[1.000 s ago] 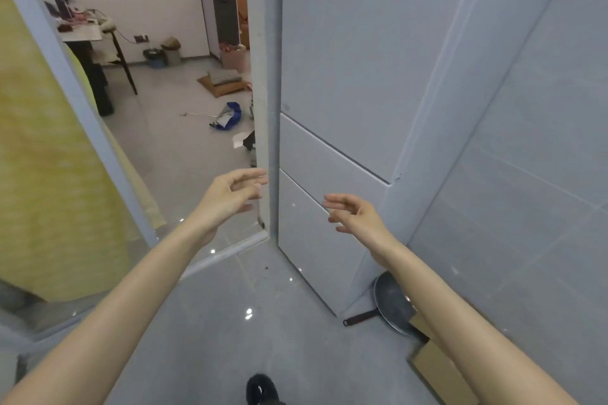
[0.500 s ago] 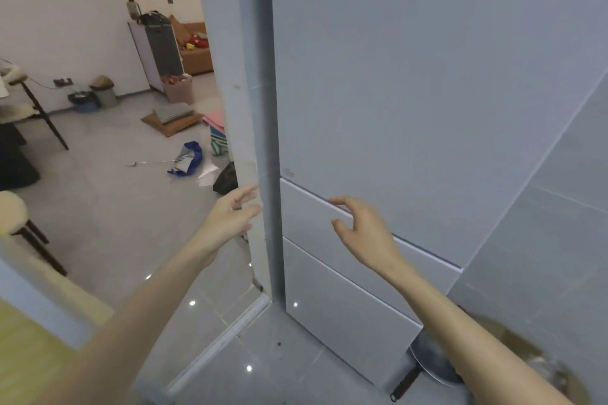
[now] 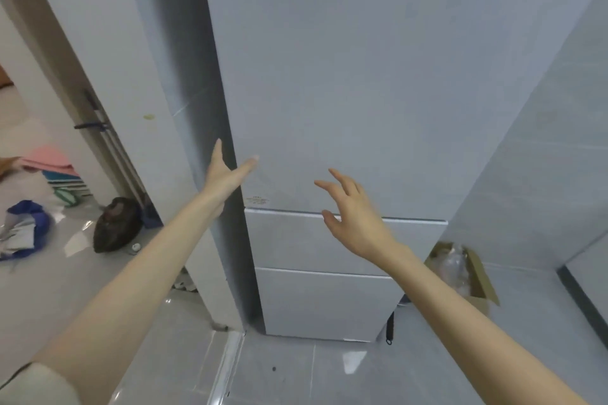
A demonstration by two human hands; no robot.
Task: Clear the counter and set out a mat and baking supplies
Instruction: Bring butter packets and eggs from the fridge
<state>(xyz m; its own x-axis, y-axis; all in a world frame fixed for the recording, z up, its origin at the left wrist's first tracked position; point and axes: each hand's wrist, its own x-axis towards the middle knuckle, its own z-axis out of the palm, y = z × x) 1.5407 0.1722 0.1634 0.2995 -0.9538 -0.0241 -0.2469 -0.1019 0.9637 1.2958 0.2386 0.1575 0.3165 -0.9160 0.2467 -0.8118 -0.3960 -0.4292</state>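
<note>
Head view: you are reaching both empty, spread hands, left hand (image 3: 227,174) and right hand (image 3: 353,217), toward the refrigerator (image 3: 329,76); no mat or baking supplies showing, and fingers risk slipping off its handleless door edge.

Counted: one tall grey fridge (image 3: 329,92), with one upper door and two drawer fronts (image 3: 296,240) below. One cardboard box (image 3: 473,276), right of centre. One dark bag (image 3: 115,223) on the floor at left. One blue cloth heap (image 3: 23,227), left edge. Two bare hands: left (image 3: 223,174), right (image 3: 352,217), both spread, holding nothing.
</note>
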